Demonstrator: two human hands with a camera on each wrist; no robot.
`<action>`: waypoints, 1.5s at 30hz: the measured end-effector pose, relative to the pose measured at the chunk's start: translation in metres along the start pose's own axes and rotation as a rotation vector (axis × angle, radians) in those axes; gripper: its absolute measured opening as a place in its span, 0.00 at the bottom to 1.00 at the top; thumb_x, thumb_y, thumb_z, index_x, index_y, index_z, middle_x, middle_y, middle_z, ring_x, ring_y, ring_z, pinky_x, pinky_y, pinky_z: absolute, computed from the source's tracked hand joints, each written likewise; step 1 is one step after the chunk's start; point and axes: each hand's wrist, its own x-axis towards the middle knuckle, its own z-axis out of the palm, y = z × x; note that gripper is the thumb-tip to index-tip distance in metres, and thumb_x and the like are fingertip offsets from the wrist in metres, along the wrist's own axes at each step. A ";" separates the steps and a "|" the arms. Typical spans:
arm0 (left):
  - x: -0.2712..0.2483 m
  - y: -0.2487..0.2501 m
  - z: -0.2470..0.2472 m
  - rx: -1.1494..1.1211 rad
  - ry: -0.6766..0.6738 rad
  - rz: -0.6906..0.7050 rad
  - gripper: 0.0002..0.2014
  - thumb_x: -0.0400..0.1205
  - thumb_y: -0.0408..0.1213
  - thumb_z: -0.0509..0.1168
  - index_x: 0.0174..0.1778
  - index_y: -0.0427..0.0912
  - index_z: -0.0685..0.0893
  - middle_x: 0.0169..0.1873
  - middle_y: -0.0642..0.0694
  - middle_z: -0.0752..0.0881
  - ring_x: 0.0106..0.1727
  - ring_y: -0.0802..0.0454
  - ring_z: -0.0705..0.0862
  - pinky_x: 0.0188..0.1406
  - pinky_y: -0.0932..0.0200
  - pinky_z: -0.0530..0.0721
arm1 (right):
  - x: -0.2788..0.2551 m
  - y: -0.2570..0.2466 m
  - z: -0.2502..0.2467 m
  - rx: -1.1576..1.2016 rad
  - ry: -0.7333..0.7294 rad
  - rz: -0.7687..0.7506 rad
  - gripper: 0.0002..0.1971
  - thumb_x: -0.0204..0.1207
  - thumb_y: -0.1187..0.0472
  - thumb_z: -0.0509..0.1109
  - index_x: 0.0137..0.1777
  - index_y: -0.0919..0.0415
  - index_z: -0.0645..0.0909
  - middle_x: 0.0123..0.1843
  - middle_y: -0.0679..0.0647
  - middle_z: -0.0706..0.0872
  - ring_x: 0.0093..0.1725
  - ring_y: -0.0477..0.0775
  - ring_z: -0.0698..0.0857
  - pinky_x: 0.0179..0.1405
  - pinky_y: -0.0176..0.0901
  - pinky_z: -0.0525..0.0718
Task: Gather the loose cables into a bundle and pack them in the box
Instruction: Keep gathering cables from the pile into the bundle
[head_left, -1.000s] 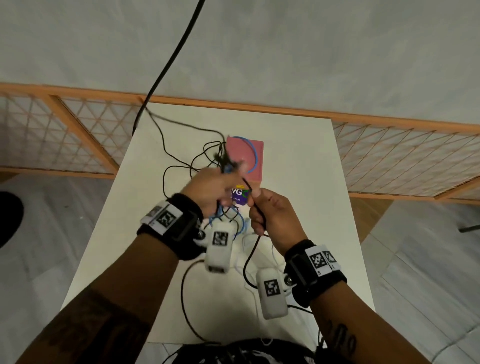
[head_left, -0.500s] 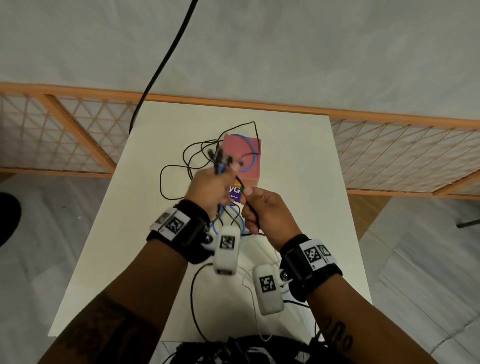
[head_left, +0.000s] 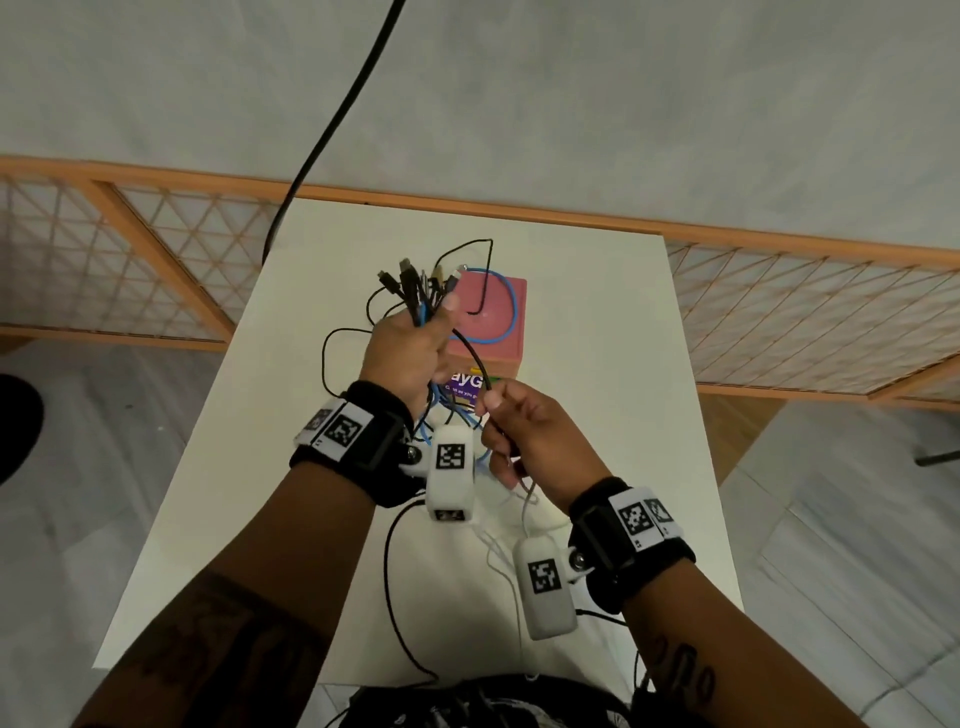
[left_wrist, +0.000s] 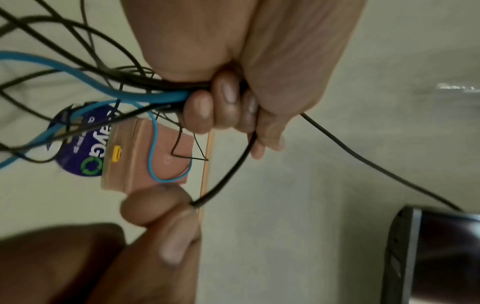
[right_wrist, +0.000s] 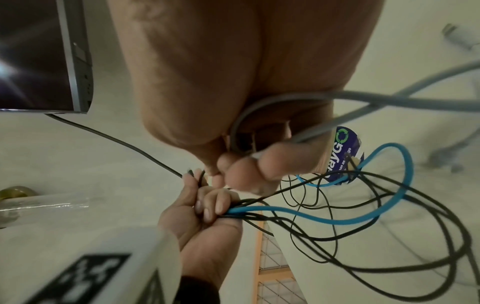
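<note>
Above the bench (head_left: 597, 415), just in front of the box (head_left: 498, 332), both hands work the cables (head_left: 415, 296). Left hand (head_left: 410, 353): fingers (left_wrist: 200, 111) curled round a bundle of black and blue cables, plug ends standing up past the thumb; compared with half a second ago the fist is raised and the plugs fan out more plainly above it. Right hand (head_left: 530, 441): thumb and forefinger pinch a single black cable (head_left: 475, 358) that runs up to the left fist; this hand has drawn back from the box, nearer the person, so the strand between the hands is longer. Box: pink, on the bench beyond the hands, its place unchanged; a blue cable (head_left: 511, 312) loops across its top and a thin black one lies over it. Against its near side lies a purple label (head_left: 467, 387). Loose black loops trail on the bench left of the box.
</note>
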 end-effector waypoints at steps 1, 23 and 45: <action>-0.003 -0.001 -0.001 0.019 -0.044 -0.003 0.22 0.86 0.47 0.70 0.57 0.26 0.86 0.20 0.55 0.65 0.21 0.54 0.61 0.22 0.59 0.62 | -0.001 0.001 0.000 -0.002 0.005 -0.002 0.11 0.90 0.57 0.59 0.48 0.61 0.77 0.27 0.56 0.68 0.22 0.52 0.70 0.19 0.34 0.66; -0.023 -0.004 -0.027 0.093 -0.127 -0.103 0.23 0.91 0.54 0.57 0.33 0.44 0.73 0.21 0.53 0.61 0.20 0.56 0.55 0.23 0.60 0.53 | 0.081 -0.042 -0.020 0.181 0.444 -0.257 0.08 0.86 0.65 0.65 0.52 0.60 0.87 0.43 0.55 0.88 0.41 0.47 0.86 0.48 0.43 0.87; -0.017 -0.010 -0.046 -0.017 -0.281 -0.151 0.20 0.91 0.50 0.54 0.35 0.46 0.76 0.24 0.53 0.58 0.25 0.54 0.50 0.24 0.58 0.48 | 0.244 -0.012 -0.018 -0.712 0.263 0.020 0.17 0.80 0.62 0.59 0.63 0.53 0.85 0.59 0.56 0.87 0.58 0.57 0.85 0.53 0.37 0.79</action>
